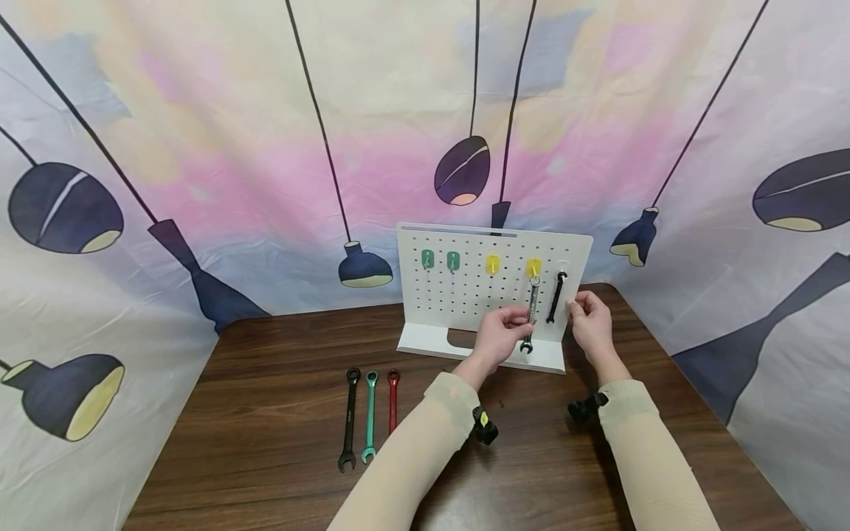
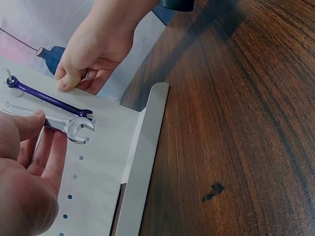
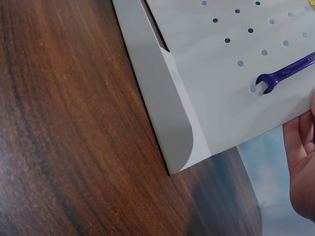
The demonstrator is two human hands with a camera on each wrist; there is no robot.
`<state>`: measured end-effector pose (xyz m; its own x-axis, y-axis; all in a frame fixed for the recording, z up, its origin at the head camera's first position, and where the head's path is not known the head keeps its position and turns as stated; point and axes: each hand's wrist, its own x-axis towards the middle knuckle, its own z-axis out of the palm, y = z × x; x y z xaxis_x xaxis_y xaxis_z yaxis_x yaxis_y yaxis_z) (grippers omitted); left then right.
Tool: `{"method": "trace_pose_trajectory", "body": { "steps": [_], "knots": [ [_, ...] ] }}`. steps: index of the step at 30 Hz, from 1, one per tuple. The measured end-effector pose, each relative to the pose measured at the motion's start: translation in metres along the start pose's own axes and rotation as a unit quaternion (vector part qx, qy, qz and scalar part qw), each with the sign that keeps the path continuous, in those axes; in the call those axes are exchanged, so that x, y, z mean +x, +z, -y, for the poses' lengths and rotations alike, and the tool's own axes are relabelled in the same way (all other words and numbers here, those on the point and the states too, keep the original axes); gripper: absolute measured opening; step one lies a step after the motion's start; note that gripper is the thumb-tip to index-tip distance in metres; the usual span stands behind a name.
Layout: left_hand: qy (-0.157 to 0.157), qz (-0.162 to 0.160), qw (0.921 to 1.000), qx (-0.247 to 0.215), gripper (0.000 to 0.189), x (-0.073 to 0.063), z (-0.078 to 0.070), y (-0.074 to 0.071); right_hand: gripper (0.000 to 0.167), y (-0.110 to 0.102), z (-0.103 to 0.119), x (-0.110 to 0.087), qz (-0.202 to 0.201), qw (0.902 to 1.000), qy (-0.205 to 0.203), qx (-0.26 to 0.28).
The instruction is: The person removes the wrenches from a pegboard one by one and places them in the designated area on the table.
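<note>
My left hand point(image 1: 499, 338) pinches a silver combination wrench point(image 1: 533, 296) between thumb and fingers, in front of a white pegboard point(image 1: 465, 299). The wrench hangs upright, its ring end right at a yellow hook point(image 1: 534, 265) and its open jaw pointing down. Just to its right a dark purple wrench point(image 2: 49, 98) hangs from a white hook. My right hand point(image 1: 593, 330) grips the board's right edge, thumb on the front and fingers behind, as the left wrist view shows. In the right wrist view the purple wrench's open end lies close over the board.
Left of the board's front, a black wrench point(image 1: 350, 420), a green wrench point(image 1: 371, 417) and a red wrench point(image 1: 393, 398) lie side by side on the wooden table point(image 1: 265, 428). The board also carries two green hooks point(image 1: 428, 259) and another yellow hook point(image 1: 492, 265). A printed curtain point(image 1: 265, 184) hangs behind.
</note>
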<state>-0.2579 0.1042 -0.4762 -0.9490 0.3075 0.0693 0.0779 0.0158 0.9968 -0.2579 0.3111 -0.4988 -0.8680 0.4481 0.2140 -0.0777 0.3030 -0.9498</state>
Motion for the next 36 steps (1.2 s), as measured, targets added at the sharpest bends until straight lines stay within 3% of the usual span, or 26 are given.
{"method": "trace_pose_trajectory", "body": {
  "steps": [24,36],
  "knots": [
    [-0.018,-0.004,0.9998,-0.010,0.025,-0.0037,-0.0032,-0.0021,0.014,0.0005,0.0017,-0.0020,0.006,0.9999,0.005,-0.007],
    [-0.012,-0.002,0.9999,-0.005,0.027,-0.0055,-0.0034,-0.0007,0.014,-0.0001,0.0006,-0.0019,0.006,0.9999,0.006,-0.006]
  ]
}}
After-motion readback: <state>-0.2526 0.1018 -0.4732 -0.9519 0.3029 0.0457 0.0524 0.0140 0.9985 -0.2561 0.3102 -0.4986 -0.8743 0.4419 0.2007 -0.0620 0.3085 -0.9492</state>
